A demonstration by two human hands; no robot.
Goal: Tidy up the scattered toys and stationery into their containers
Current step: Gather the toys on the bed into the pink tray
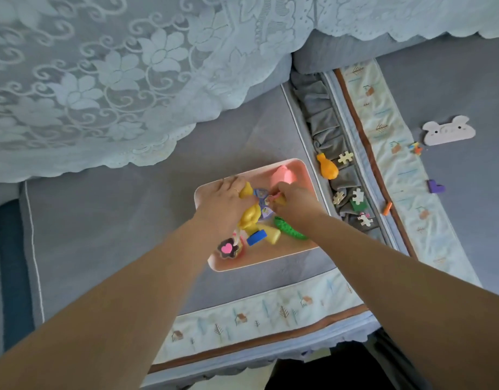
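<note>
— Surface? Grey-blue fabric sofa seat (107, 249), lace cover (101, 80) draped behind.
— Hands? Left hand (224, 202) and right hand (292, 202) inside pink rectangular plastic tray (304, 175) among toys; grips unclear. Orange plastic drumstick toy (328, 166), 4 jigsaw pieces (358, 196) just beside.

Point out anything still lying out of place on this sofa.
Several toys sit outside the pink tray: an orange drumstick toy and puzzle pieces in the cushion gap, and a purple block and a white bunny-shaped piece on the right cushion.
</note>
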